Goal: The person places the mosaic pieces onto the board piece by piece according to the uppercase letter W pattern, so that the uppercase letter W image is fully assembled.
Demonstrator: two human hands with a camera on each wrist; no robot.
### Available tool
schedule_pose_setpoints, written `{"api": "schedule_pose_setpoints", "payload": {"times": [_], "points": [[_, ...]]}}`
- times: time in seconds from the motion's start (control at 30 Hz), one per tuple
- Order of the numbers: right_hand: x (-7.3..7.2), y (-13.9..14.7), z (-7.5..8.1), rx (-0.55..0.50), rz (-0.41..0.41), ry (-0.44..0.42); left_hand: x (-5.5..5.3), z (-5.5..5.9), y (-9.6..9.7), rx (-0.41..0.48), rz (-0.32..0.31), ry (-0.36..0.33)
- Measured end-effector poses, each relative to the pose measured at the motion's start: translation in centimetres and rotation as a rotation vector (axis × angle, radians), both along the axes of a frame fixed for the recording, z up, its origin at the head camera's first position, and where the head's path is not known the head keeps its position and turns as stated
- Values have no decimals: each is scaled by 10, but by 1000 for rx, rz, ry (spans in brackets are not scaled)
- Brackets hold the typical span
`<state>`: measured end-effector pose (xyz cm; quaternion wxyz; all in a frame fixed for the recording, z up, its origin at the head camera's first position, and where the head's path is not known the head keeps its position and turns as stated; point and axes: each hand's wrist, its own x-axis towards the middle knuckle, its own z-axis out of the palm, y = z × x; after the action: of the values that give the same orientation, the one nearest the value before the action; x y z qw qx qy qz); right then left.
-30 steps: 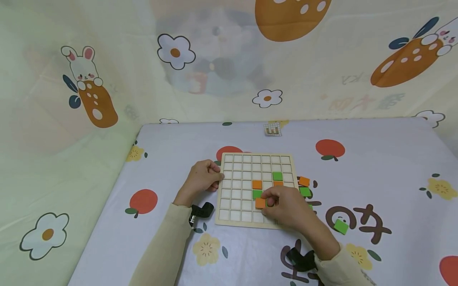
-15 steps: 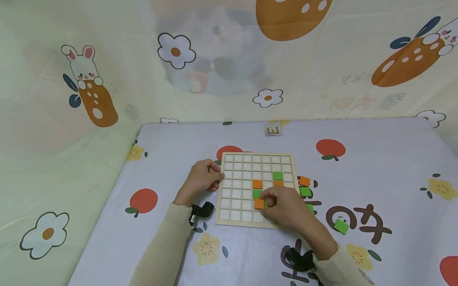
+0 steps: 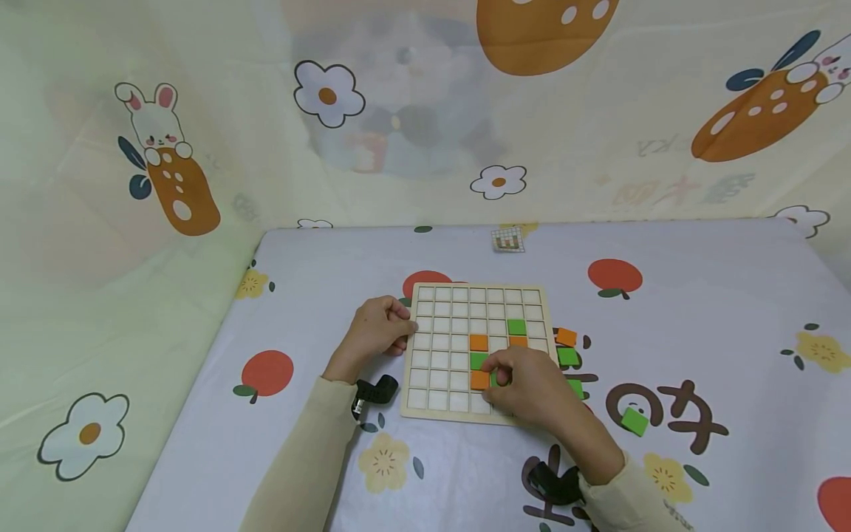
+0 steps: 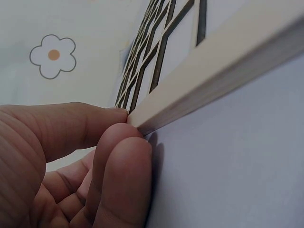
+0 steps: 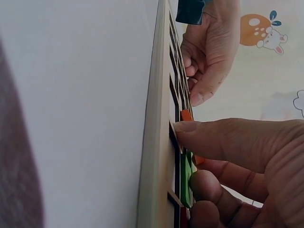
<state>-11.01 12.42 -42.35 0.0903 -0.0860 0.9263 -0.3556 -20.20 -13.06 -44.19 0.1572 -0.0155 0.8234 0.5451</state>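
A light wooden grid board (image 3: 440, 325) lies on the tablecloth. My left hand (image 3: 375, 329) pinches its left edge, fingertips against the wooden rim (image 4: 190, 80) in the left wrist view. My right hand (image 3: 532, 380) has thumb and forefinger at the right side of an orange square tile (image 3: 479, 380) in a lower cell. In the right wrist view the thumb tip meets that orange tile (image 5: 186, 115). Above it sit a green tile (image 3: 477, 360) and another orange tile (image 3: 478, 342). Further right on the board are a green tile (image 3: 516, 326) and a partly covered orange one (image 3: 518, 341).
Right of the board lie a loose orange tile (image 3: 566, 337) and several green ones, one farther out (image 3: 634, 421). A small printed grid card (image 3: 508, 240) lies at the table's back. Printed cloth (image 3: 399, 111) hangs behind the table.
The orange tile under my right fingers has shifted slightly left and down, now squarer in its cell; the right hand moved slightly left with it. My left hand keeps its place.
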Motion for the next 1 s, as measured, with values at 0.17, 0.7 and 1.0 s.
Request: {"api": "schedule_pose_setpoints", "payload": {"times": [0.17, 0.7, 1.0], "points": [[1, -1, 1, 4, 2, 7, 0, 0, 0, 9, 4, -5], [1, -1, 1, 14, -4, 2, 0, 1, 1, -7, 6, 1], [3, 0, 2, 4, 2, 20, 0, 1, 1, -10, 6, -1]]}}
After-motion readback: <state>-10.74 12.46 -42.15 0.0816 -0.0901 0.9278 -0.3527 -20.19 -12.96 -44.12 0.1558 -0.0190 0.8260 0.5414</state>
